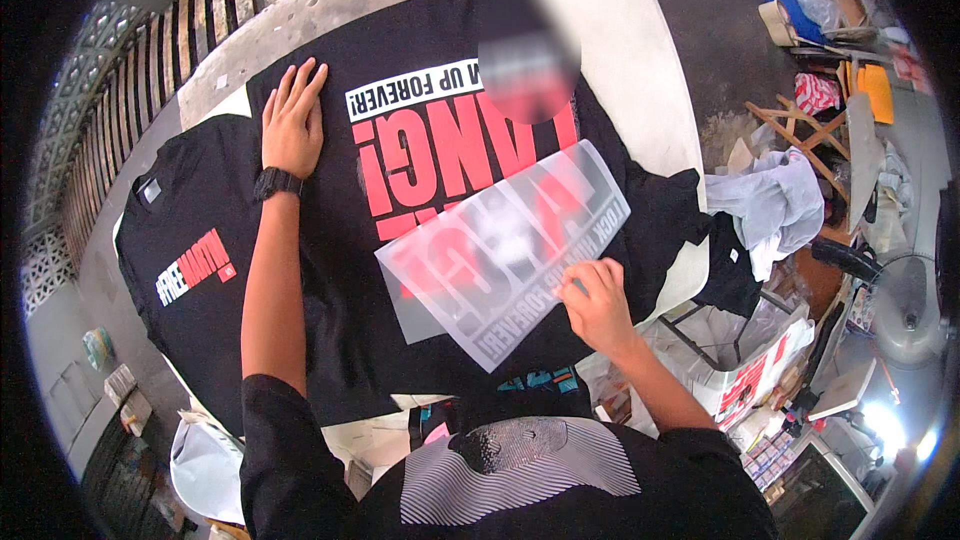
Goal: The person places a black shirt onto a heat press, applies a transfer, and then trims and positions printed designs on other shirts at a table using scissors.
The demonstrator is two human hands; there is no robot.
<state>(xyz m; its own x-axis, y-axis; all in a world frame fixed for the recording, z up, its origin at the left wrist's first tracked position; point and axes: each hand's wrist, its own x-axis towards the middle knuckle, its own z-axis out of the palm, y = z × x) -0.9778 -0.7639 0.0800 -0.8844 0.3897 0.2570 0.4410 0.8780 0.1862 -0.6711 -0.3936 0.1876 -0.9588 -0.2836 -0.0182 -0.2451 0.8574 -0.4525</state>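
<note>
While the left hand [294, 128] lies spread, the right hand [598, 308] pinches a translucent film [470, 285] (extending leftward).

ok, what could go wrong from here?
The right hand pinches the translucent sheet at its near edge, so it might crease or flop. The sheet overlaps the red lettering and could scuff it. The large black shirt may wrinkle if the left hand, resting on it, shifts.

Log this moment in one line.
Left hand: open on black fabric T-shirt; right hand: pinch grip on edge of translucent rectangular plastic sheet; sheet: over part of red-and-white print; leftmost: second black fabric T-shirt
</note>
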